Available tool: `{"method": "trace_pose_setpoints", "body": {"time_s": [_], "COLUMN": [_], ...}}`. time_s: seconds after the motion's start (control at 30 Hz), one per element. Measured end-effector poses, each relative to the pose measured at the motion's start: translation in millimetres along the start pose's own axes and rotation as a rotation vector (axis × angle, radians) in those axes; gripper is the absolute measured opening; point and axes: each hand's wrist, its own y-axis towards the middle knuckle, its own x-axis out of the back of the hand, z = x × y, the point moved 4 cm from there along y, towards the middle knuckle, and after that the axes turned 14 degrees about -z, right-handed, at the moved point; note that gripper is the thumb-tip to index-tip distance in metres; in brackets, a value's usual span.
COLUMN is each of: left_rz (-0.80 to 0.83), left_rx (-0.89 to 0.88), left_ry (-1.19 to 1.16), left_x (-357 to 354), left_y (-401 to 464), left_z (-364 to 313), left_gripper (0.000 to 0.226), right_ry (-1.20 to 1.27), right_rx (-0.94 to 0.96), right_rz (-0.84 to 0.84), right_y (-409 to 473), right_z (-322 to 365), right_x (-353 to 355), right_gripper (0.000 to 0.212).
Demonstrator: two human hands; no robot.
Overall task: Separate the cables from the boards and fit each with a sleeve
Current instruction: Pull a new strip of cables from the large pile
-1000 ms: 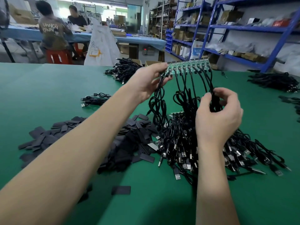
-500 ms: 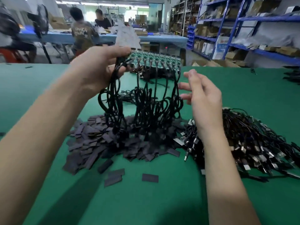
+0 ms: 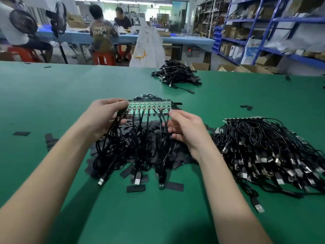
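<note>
A green strip of small circuit boards (image 3: 149, 107) lies low over the table with several black USB cables (image 3: 137, 147) trailing from it toward me. My left hand (image 3: 105, 118) pinches the strip's left end. My right hand (image 3: 184, 129) is at the strip's right end, fingers loosely spread among the rightmost cables; whether it grips one I cannot tell. Under the cables lies a heap of flat black sleeves (image 3: 177, 155), with loose ones (image 3: 136, 188) scattered in front.
A large pile of cables on boards (image 3: 263, 152) lies to the right. Another cable pile (image 3: 175, 73) sits at the green table's far edge (image 3: 52, 85). People sit at a blue table behind; blue shelves stand at the right.
My left hand has lowered the board strip from chest height down onto the sleeve heap. My right hand has moved in to the strip's right end.
</note>
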Motion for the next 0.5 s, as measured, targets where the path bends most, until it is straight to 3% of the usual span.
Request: {"method": "trace_pose_setpoints", "body": {"time_s": [0.37, 0.5], "left_rz": [-0.091, -0.126], "left_rx": [-0.374, -0.409], "left_ry": [0.652, 0.74], "left_x": [-26, -25], "left_y": [20, 21], "left_z": [39, 51], "left_gripper": [0.026, 0.036], "right_ry": [-0.035, -0.046], "right_rx": [-0.103, -0.088], "right_rz": [-0.049, -0.075], "right_y": [18, 18], "right_z": [-36, -41], "right_x": [3, 0], "right_gripper": [0.013, 0.011]}}
